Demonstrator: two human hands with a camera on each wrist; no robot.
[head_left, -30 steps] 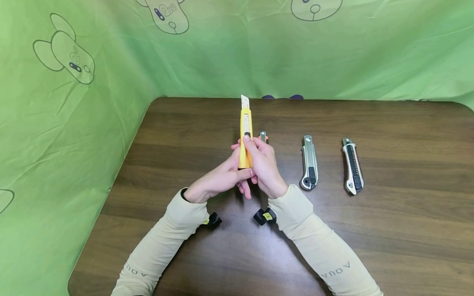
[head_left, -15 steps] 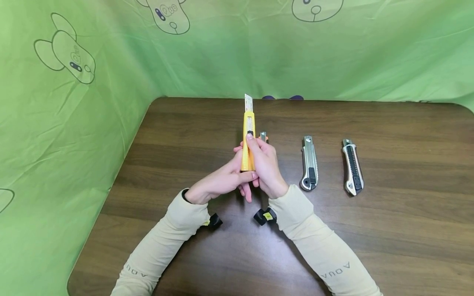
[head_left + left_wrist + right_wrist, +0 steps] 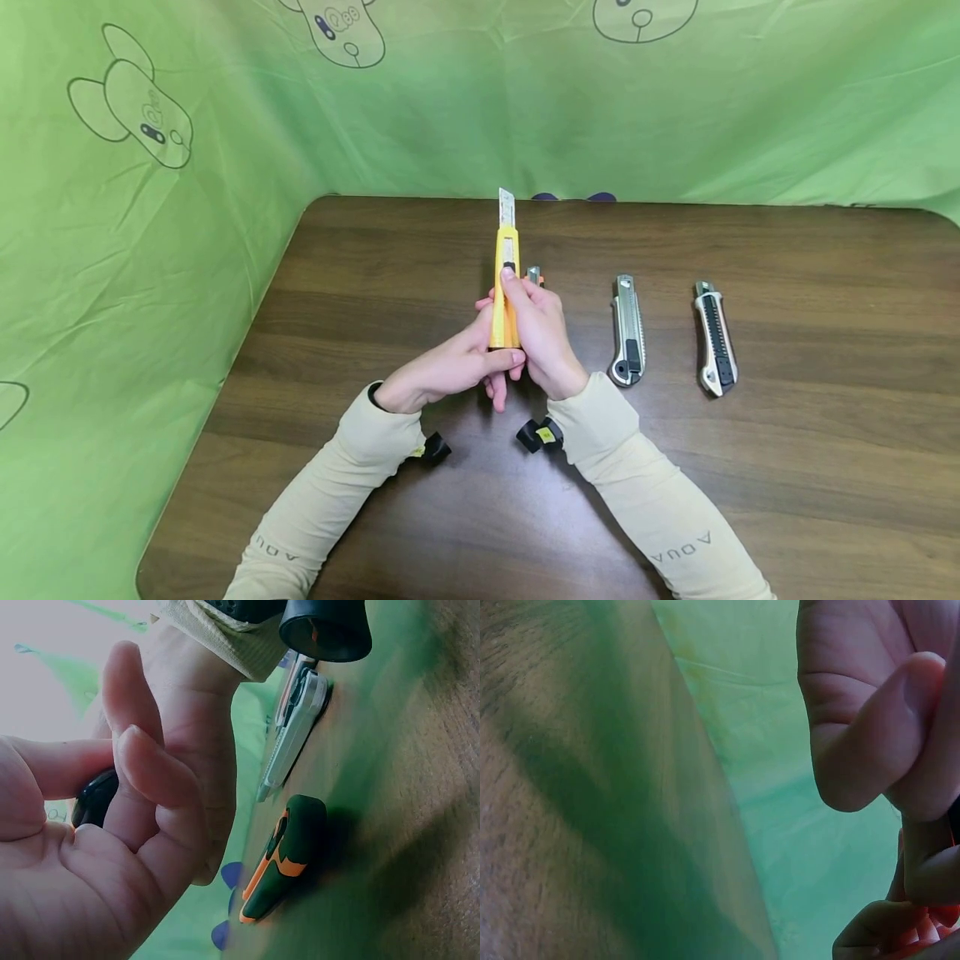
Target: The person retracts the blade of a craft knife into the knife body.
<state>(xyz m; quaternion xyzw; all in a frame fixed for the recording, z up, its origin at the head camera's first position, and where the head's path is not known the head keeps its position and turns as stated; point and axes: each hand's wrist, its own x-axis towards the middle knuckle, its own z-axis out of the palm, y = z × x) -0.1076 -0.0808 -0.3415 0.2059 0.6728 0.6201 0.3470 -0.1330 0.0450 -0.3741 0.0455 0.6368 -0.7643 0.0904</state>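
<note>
Both hands hold a yellow utility knife (image 3: pixel 507 250) upright in the head view, its blade (image 3: pixel 507 208) out and pointing to the table's far edge. My right hand (image 3: pixel 542 329) grips it from the right, thumb on the black slider (image 3: pixel 509 266). From the left my left hand (image 3: pixel 457 362) holds the lower end, its thumb laid across the butt. In the left wrist view, the knife's black end (image 3: pixel 96 799) shows between the fingers. A utility knife with orange parts (image 3: pixel 534 275) lies mostly hidden behind my right hand; the left wrist view shows its black and orange body (image 3: pixel 281 862).
To the right lie a silver utility knife (image 3: pixel 627 329) and a white and black one (image 3: pixel 716 337). The brown wooden table (image 3: pixel 840 467) has a green printed curtain (image 3: pixel 450 125) behind it and along its left side.
The yellow utility knife has shifted slightly right. Its slider has moved up under my right thumb, and more blade sticks out. The other utility knives have stayed in place.
</note>
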